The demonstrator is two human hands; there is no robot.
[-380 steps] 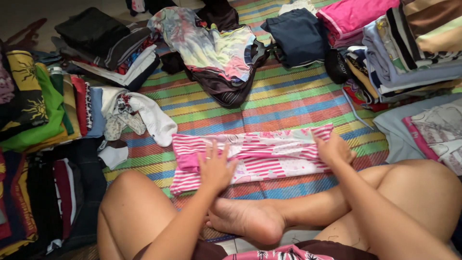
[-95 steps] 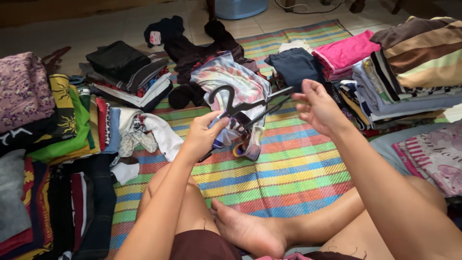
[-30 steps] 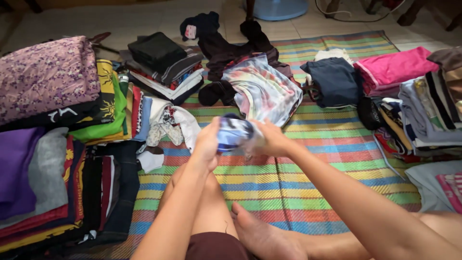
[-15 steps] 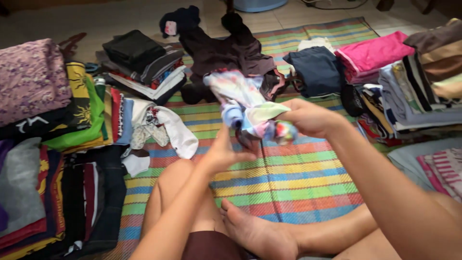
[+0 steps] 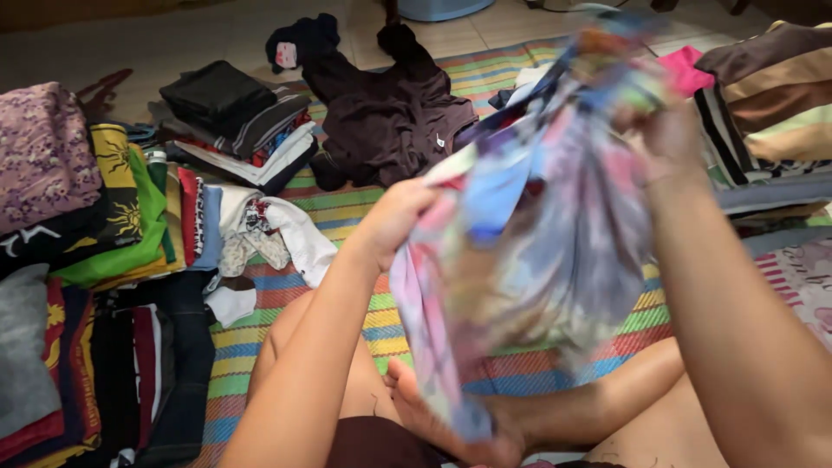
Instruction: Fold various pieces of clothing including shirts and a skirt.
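I hold a thin multicoloured garment with a pastel pattern up in the air in front of me, blurred by motion. My left hand grips its lower left edge. At its top right, my right hand grips it high up. The cloth hangs down to my crossed legs and foot and hides much of the striped mat behind it.
Stacks of folded clothes line the left side, and another stack stands at the right. A dark brown garment lies unfolded at the back of the mat. White socks and small items lie near the left stacks.
The garment was bunched between both hands; now it is spread open and raised, with my right hand lifted up to the right and my left hand holding the other side.
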